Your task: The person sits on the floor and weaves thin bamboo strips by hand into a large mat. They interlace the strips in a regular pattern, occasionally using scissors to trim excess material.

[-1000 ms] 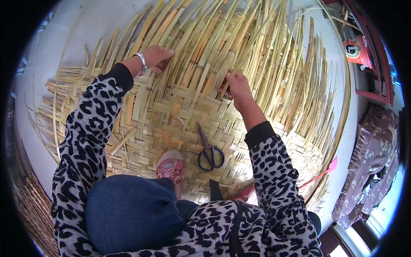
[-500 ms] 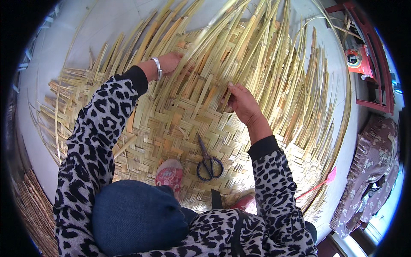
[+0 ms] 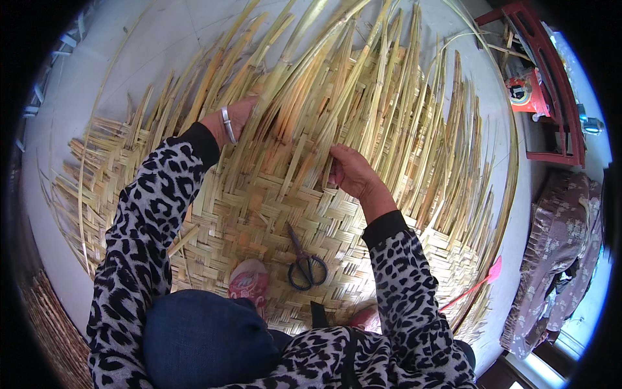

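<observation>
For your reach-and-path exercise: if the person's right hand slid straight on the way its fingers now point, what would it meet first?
The right hand points up and away across the woven mat. Its fingers already grip loose bamboo strips, so it would probably just push further into that raised bundle; depth is unclear.

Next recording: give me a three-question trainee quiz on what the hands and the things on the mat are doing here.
1. True or false: the scissors are held in the right hand.
2. Which hand's wrist wears a bracelet? A) left hand B) right hand C) both
3. Fill in: the scissors lie on the woven part of the bamboo mat, just right of a pink ____.

Key
1. False; they lie loose on the mat, and the right hand grips loose strips that stand up from the weave.
2. A
3. shoe
</observation>
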### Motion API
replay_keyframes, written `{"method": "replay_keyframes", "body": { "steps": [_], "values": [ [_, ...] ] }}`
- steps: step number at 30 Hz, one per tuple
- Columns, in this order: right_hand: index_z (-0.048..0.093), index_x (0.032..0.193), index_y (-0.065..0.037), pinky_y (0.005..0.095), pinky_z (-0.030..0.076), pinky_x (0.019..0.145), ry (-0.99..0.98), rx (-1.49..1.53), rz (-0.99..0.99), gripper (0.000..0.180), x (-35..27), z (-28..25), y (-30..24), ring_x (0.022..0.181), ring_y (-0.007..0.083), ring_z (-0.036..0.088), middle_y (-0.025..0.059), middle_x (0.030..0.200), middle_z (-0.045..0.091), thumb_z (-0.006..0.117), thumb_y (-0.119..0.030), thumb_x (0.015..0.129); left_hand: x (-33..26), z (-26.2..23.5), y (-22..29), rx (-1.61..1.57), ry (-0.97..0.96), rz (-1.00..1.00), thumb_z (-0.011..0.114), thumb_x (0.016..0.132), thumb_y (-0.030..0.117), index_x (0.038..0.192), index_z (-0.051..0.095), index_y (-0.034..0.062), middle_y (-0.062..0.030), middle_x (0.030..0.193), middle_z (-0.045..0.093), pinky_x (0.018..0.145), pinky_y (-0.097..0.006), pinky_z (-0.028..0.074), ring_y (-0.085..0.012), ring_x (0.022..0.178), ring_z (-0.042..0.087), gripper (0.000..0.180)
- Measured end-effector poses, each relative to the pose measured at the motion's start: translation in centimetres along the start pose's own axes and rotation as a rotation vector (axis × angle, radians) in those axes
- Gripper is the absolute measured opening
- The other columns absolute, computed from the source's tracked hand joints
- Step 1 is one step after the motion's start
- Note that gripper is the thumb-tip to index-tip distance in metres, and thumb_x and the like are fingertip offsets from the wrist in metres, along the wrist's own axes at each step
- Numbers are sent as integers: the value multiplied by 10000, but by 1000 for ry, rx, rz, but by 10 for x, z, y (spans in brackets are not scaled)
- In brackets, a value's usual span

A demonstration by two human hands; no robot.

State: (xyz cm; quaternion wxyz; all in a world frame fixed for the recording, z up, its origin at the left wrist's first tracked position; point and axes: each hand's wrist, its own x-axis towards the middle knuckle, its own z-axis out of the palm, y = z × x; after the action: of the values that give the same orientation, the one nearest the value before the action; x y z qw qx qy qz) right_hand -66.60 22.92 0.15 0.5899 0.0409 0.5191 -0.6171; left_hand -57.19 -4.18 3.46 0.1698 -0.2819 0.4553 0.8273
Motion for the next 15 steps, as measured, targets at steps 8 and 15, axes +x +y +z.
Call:
{"method": "replay_keyframes", "body": {
  "steps": [8,15],
  "values": [
    [590,1143,-25,277,565,739,-132,-75,37,218,-12,11,-14,808,140,657,43,973,668,518,-154,984,-3,-9,-10,614,105,169,499,994,430,1208,589,-25,-117,973,698,809,-308,500,-173,833,641,512],
    [619,1061,14,263,488,667,-279,-620,114,209,1,8,-32,748,107,584,5,866,626,568,-119,908,-2,-26,-27,82,269,187,446,1029,329,1237,587,0,-87,1139,662,913,-323,461,-196,1056,594,414]
  ]
}}
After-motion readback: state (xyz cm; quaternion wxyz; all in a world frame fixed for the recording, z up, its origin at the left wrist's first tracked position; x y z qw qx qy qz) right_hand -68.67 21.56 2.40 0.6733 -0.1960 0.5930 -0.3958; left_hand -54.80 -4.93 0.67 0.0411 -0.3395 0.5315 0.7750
